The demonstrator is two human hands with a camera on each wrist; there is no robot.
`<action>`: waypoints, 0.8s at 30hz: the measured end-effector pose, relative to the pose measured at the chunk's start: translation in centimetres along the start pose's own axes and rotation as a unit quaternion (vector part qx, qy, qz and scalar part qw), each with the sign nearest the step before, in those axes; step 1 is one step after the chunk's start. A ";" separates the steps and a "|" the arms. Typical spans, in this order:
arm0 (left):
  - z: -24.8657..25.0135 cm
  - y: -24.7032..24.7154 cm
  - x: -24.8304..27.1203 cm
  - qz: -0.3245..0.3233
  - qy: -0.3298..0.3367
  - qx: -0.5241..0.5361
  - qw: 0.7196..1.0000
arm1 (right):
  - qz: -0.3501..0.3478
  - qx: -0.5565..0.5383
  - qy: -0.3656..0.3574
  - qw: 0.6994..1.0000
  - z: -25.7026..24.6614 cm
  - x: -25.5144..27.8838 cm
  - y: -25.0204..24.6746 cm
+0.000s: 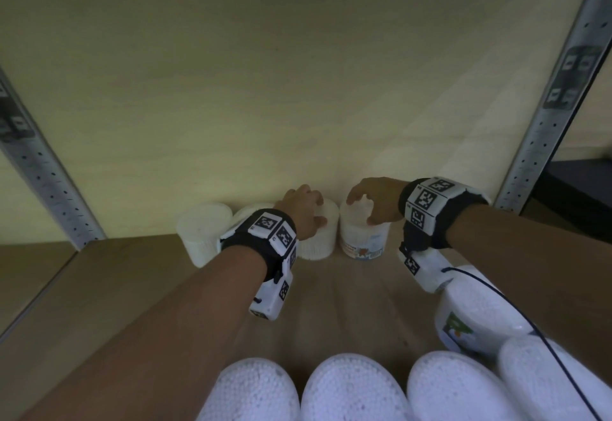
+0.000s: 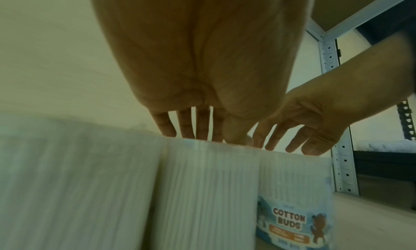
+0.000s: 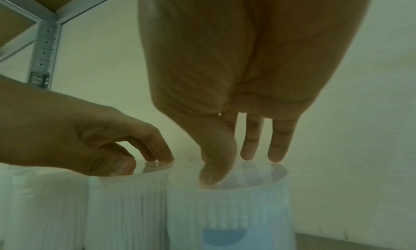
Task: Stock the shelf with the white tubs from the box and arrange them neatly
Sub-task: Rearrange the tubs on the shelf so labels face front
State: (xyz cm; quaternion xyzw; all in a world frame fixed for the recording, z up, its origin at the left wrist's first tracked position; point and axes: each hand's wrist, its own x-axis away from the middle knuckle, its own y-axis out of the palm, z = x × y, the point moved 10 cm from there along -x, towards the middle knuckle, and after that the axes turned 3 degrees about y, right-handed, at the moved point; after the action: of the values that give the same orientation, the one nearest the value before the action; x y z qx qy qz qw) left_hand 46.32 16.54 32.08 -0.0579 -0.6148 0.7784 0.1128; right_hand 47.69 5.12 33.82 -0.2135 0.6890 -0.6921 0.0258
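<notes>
Several white cotton-bud tubs stand in a row at the back of the wooden shelf [image 1: 116, 288]. My left hand [image 1: 303, 213] arches over one plain-sided tub [image 1: 319, 241], fingertips on its lid and thumb at the near rim. My right hand [image 1: 371, 200] hovers over the neighbouring tub [image 1: 364, 238], whose blue label faces me. Its straight fingers and thumb tip touch the clear lid [image 3: 227, 175]. The two tubs stand side by side, almost touching. More white tubs [image 1: 351, 387] fill the bottom of the head view, one [image 1: 477, 314] lying on its side.
Two further tubs [image 1: 203, 235] [image 1: 246, 213] stand left of my left hand against the pale back wall. Perforated metal uprights [image 1: 49, 182] [image 1: 556, 105] frame the shelf on both sides. Bare board stretches between the back row and the near tubs.
</notes>
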 end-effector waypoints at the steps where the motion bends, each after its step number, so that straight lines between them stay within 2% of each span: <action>1: 0.0 0.0 0.0 0.000 0.000 0.000 1.000 | 0.001 -0.008 -0.007 1.000 -0.1 0.0 -0.1; 5: 0.0 0.0 0.0 0.000 0.001 0.004 1.000 | 0.044 -0.023 0.013 0.999 0.4 -0.1 -1.2; 10: -0.1 0.1 0.0 0.000 0.001 0.006 1.000 | 0.018 0.001 0.056 0.998 1.1 -0.4 0.0; 24: 0.0 0.1 0.1 0.006 0.005 0.000 1.000 | 0.013 -0.011 0.017 1.000 0.6 0.1 -0.4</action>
State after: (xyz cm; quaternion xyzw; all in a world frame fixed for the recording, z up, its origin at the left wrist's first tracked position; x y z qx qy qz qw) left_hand 46.25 16.49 31.98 -0.0650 -0.6141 0.7787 0.1111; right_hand 47.95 4.53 34.18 -0.1933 0.6993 -0.6879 0.0205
